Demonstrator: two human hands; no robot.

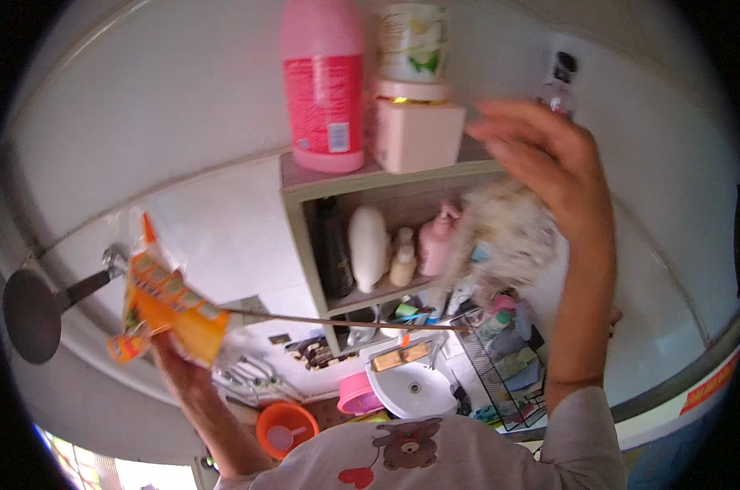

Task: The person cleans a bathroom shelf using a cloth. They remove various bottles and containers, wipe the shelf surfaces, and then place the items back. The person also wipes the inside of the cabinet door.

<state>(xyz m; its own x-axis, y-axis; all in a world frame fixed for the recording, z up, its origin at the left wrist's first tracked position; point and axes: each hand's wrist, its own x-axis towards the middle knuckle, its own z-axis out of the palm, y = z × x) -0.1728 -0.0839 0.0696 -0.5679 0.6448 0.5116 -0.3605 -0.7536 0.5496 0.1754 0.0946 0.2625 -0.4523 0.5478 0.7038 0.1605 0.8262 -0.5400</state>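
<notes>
My left hand (177,343) grips an orange and yellow plastic package (180,306) with clear film at its ends. Blurred by motion, my right hand (535,147) is raised at the right end of a wall shelf (370,182), its fingers bent beside a pale square jar (416,138); whether they touch anything I cannot tell. On the shelf top, a pink bottle (324,110) stands left of that jar, and a white and green container (411,43) sits on the jar. Below my right hand hangs a blurred beige fibrous bundle (511,239).
Bottles, including a pink pump bottle (434,245), fill the shelf compartment. Beneath are a white washbasin (410,392), a black wire rack (492,373) with items and an orange bucket (287,429). A shower head (33,315) juts out at left; a thin rod (345,321) crosses the middle.
</notes>
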